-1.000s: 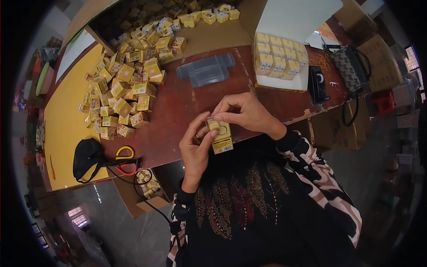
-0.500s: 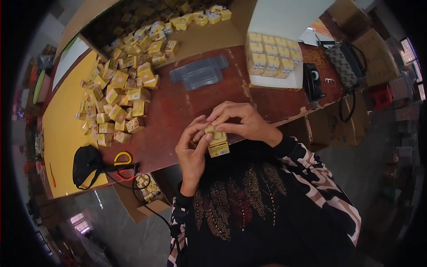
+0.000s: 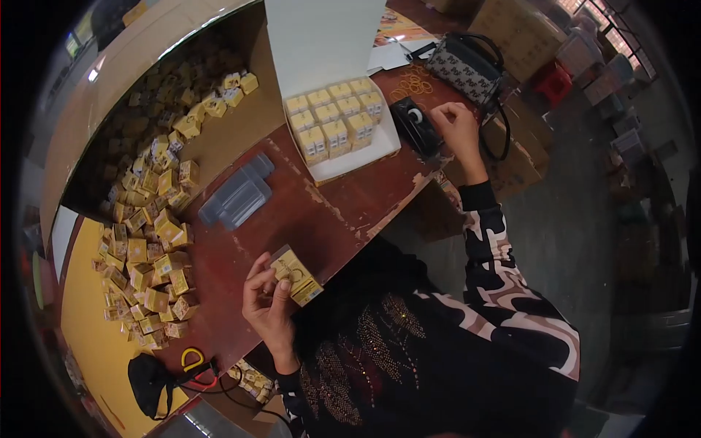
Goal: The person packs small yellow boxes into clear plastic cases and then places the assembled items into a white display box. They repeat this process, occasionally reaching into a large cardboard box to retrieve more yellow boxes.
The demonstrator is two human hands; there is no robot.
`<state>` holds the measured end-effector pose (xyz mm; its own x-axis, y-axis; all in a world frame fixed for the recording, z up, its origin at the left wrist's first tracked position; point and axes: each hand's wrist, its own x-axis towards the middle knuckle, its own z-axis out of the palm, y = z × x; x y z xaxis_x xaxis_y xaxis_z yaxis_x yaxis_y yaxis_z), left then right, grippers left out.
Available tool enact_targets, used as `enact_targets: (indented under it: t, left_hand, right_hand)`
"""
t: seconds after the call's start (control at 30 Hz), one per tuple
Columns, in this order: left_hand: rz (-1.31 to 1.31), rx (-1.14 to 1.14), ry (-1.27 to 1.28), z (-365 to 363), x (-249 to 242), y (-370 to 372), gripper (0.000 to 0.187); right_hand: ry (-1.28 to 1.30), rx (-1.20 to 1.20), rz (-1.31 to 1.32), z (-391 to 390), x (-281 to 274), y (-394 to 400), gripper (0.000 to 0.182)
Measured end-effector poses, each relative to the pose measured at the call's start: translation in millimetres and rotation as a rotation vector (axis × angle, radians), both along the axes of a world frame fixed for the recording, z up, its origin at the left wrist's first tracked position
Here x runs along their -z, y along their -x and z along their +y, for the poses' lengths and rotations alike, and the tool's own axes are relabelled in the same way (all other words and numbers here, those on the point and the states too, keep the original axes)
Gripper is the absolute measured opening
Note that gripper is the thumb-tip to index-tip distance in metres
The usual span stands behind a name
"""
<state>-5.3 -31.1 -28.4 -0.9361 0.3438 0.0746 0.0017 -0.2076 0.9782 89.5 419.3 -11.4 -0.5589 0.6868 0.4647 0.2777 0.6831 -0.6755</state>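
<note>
Here's the left hand at seven to eight o'clock in the view, and it has the box! A narrow grip, thumb on the printed face and fingers round the side, with the box tilted just above the near edge of the red table. Up between one and two o'clock, the right hand, fingers bent in close to the thumb, a narrow shape; whether something thin sits in that pinch, I cannot tell. It's right beside the black holder with its white ring, and contact there can't be made out either.

Look to twelve: the white carton, lid raised, yellow packs standing in rows inside. Round to one o'clock, loose rubber bands and the patterned bag. At half past nine, the clear plastic tray lies flat on the table. And what a heap between eight and nine, small yellow boxes tumbled together, more of them in the big carton at ten! Down at eight, the yellow-and-red scissors beside a black pouch.
</note>
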Motion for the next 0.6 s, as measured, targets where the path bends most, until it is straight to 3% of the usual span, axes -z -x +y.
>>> enact_targets:
  t: [0.1, 0.17, 0.2, 0.27, 0.4, 0.47, 0.6]
  left_hand:
    - [-0.034, 0.029, 0.003, -1, 3, 2, 0.022]
    - [-0.014, 0.045, 0.022, 0, 8, 5, 0.022]
    - [-0.002, 0.045, 0.043, 1, 10, 6, 0.022]
    - [-0.031, 0.046, 0.008, 6, 8, 3, 0.022]
    - [-0.032, 0.080, 0.035, 5, 12, 6, 0.023]
    - [-0.035, 0.071, 0.013, 7, 13, 6, 0.023]
    - [-0.084, 0.074, 0.005, 8, 15, 8, 0.024]
  right_hand:
    - [-0.039, 0.095, -0.141, 31, 7, -21, 0.020]
    - [0.318, 0.031, -0.438, 36, 7, -26, 0.020]
    - [0.320, 0.036, -0.437, 41, 12, -28, 0.020]
    - [0.516, -0.227, -0.315, 51, 31, -32, 0.017]
    - [0.531, -0.190, -0.181, 50, 48, -34, 0.015]
    - [0.597, -0.162, 0.058, 33, 42, -34, 0.016]
    - [0.701, -0.110, 0.249, 29, 33, -51, 0.015]
